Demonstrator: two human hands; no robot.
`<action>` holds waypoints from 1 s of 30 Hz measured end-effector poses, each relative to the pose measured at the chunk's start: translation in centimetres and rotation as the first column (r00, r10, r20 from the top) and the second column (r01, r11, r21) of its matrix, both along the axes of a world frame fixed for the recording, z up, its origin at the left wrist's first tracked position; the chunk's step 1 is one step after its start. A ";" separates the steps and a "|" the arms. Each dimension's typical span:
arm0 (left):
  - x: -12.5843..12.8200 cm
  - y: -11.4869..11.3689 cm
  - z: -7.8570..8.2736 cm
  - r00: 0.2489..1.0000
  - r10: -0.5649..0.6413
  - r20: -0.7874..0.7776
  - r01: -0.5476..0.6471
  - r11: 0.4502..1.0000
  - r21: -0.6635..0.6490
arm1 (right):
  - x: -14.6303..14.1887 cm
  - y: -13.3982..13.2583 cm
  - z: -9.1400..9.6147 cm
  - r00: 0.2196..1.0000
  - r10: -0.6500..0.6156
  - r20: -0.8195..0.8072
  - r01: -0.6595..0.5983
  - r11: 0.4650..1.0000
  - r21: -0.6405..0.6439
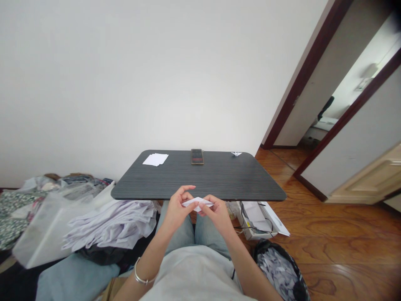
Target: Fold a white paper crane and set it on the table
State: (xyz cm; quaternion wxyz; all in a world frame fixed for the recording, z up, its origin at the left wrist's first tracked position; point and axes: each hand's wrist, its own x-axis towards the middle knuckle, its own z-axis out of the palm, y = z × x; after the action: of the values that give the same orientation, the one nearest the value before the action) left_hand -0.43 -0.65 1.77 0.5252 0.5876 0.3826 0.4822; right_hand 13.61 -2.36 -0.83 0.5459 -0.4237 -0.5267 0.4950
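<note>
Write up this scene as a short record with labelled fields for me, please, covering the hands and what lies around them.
Left hand: the left hand holds one side of the folded white paper, index finger extended
Right hand: the right hand holds the paper's other side
Paper position: at the table's near edge
Table: dark table
On table, left: white sheets, loosely stacked
On table, middle: dark rectangular object, near the far edge
On table, right: small folded white piece, near the far edge
Left wrist: silver bangle
</note>
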 end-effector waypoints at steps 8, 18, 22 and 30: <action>-0.1 0.2 0.0 0.997 -0.044 0.060 0.047 0.998 -0.052 | 0.0 -0.1 -0.1 0.999 -0.007 0.047 0.006 1.000 0.014; -0.3 0.2 -0.2 0.990 -0.096 0.108 0.107 0.990 -0.096 | 0.0 0.1 0.0 0.999 -0.039 0.027 0.037 0.996 0.079; -0.5 0.2 -0.1 0.986 -0.112 0.122 0.128 0.983 -0.135 | 0.2 0.1 0.0 0.997 -0.065 0.045 0.060 0.992 0.115; -1.5 0.2 0.7 0.976 -0.169 0.136 0.197 0.952 -0.234 | 0.3 0.2 -0.2 0.998 -0.063 0.024 0.060 0.993 0.098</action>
State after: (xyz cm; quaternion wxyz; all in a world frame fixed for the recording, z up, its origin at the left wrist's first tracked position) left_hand -1.89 -0.45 2.44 0.6575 0.5223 0.3524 0.4133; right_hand 13.94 -2.11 -1.06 0.5738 -0.4193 -0.5442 0.4459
